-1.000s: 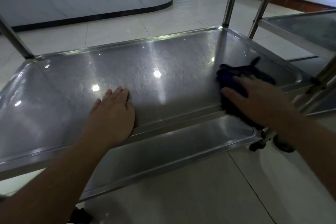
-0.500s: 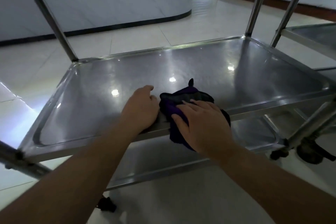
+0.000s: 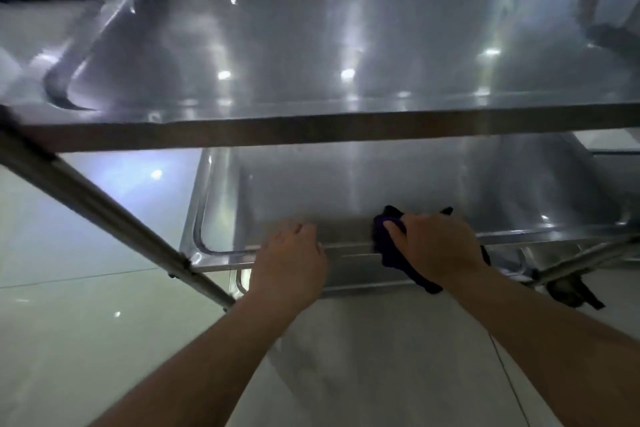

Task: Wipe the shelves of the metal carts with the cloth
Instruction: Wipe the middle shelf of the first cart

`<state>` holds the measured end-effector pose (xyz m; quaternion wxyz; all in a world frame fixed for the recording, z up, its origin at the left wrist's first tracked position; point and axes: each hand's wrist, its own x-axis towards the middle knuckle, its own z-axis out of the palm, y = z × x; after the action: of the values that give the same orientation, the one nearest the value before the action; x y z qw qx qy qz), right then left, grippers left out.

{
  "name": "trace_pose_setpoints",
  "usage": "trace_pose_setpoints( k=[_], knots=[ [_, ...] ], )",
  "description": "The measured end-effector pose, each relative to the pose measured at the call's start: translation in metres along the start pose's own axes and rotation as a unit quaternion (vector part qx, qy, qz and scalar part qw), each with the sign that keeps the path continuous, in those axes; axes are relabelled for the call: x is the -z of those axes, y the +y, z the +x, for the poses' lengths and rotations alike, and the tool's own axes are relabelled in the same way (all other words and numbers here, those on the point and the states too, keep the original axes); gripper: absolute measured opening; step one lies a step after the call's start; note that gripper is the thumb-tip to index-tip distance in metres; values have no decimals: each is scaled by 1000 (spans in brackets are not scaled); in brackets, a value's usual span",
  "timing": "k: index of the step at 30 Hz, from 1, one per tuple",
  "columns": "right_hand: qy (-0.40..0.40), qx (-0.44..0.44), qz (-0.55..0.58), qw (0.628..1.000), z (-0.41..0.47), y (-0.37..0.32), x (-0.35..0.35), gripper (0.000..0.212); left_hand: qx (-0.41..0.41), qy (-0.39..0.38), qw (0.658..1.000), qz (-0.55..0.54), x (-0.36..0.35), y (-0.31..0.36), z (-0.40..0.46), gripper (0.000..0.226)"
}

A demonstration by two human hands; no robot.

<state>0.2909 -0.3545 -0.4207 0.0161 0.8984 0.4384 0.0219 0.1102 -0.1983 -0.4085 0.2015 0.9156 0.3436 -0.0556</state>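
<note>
The upper shelf [image 3: 346,45] of the cart is bare sheet metal, smooth and glossy, throwing back bright spots of light. Below it, the middle shelf [image 3: 381,184] shows the same polished steel, duller in shadow. On that shelf's near rim lies the cloth [image 3: 389,246], dark purple, soft and matt. The cart's leg [image 3: 104,208] is smooth metal tube. Under the cart, the floor [image 3: 86,322] is pale, glossy tile.

The view now sits higher, the top shelf [image 3: 346,45] filling the far field; both hands and the cloth [image 3: 391,246] lie slightly farther right along the middle shelf's [image 3: 381,184] near rim.
</note>
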Motion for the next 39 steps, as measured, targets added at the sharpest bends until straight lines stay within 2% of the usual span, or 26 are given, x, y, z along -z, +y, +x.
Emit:
trace_pose_setpoints(
  k=[4,8,11,14,18,21,27,33,39],
  knots=[
    [-186,-82,101,974,-16,-21,42,51,22,-59,998,-11,40,-16,-51,32],
    [-259,-119,149,947,-45,-51,103,46,77,-113,990,-26,97,-35,-108,37],
    [-289,-175,218,916,-69,-89,156,56,111,-162,980,-32,150,-52,-153,41],
    [-311,-247,312,863,-86,-130,216,56,147,-188,970,-44,210,-75,-197,44],
    [-346,-346,435,756,-97,-189,304,54,188,-173,962,-93,292,-113,-245,48],
    [-339,-372,480,718,-98,-237,359,55,217,-145,957,-130,345,-142,-275,48],
    [-358,-348,485,718,-79,-342,428,54,256,-94,949,-158,424,-210,-315,49],
    [-386,-298,515,705,-27,-428,449,55,305,-56,937,-161,475,-279,-313,48],
    [-405,-235,494,733,67,-490,454,61,361,-34,922,-135,527,-347,-283,47]
  ],
)
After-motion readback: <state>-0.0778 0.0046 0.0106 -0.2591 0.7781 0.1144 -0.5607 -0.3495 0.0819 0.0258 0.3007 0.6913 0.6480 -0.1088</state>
